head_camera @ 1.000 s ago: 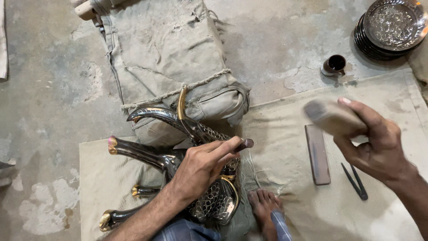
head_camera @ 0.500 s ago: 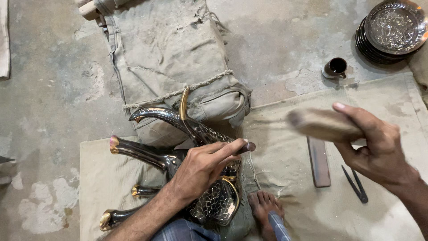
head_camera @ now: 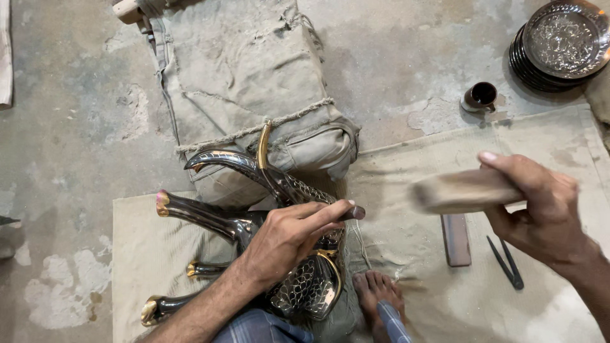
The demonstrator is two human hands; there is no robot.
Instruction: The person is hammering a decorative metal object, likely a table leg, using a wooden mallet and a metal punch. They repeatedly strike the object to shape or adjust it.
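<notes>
The right hand [head_camera: 540, 216], fist wrapped round a wooden mallet [head_camera: 464, 190], has swung it leftward toward the chisel [head_camera: 352, 213]; the left hand [head_camera: 289, 238] pinches that chisel against the metal animal figure [head_camera: 279, 254], unmoved; a strike looks close.

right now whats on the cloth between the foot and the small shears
A flat dark bar lies on the cloth between the foot and the shears, seen in the head view.

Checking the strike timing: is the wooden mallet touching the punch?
Apart. The head view shows cloth between the mallet in the right hand and the punch.
</notes>
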